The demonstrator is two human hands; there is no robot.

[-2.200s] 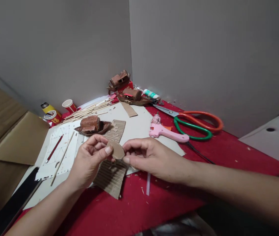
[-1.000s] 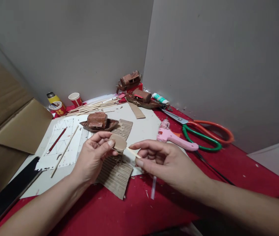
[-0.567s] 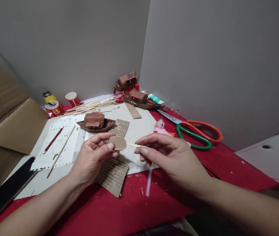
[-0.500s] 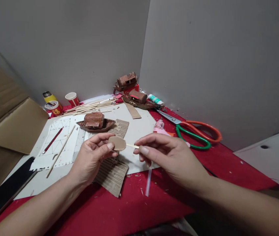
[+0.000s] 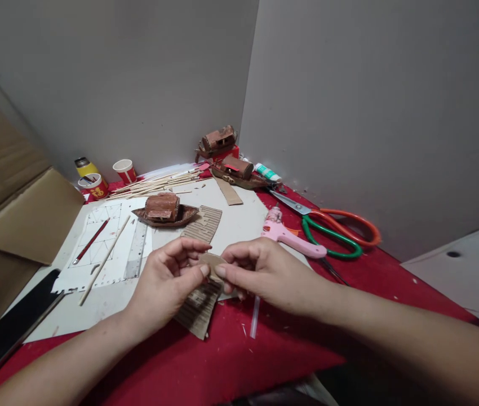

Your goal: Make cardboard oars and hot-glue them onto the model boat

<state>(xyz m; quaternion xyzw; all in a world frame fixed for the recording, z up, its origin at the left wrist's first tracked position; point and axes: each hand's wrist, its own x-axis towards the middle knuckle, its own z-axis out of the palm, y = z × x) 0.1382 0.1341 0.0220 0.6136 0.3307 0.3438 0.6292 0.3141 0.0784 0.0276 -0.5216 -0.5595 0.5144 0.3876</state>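
Note:
Between my two hands is a small rounded cardboard piece (image 5: 211, 260), raised above the table. My left hand (image 5: 176, 273) pinches its left side, thumb in front. My right hand (image 5: 254, 273) closes on the right side with thumb and fingertips. The thin pale stick is hidden now, so I cannot tell whether my right hand still has it. Corrugated cardboard (image 5: 199, 310) lies below my hands, and another corrugated strip (image 5: 205, 223) lies behind them. Beyond sits a brown model boat (image 5: 163, 210) with a rounded cabin.
A pink glue gun (image 5: 285, 234) and large scissors (image 5: 328, 225) lie at right. Two more model boats (image 5: 239, 169) stand at the back near thin wooden sticks (image 5: 159, 183). At left are a drawing sheet (image 5: 108, 237), ruler (image 5: 136, 251), phone (image 5: 11, 327) and cardboard box (image 5: 15, 225).
My right hand has moved left to the cardboard piece and grips it too. The pale stick between the hands has gone out of sight. The glue gun shows more fully.

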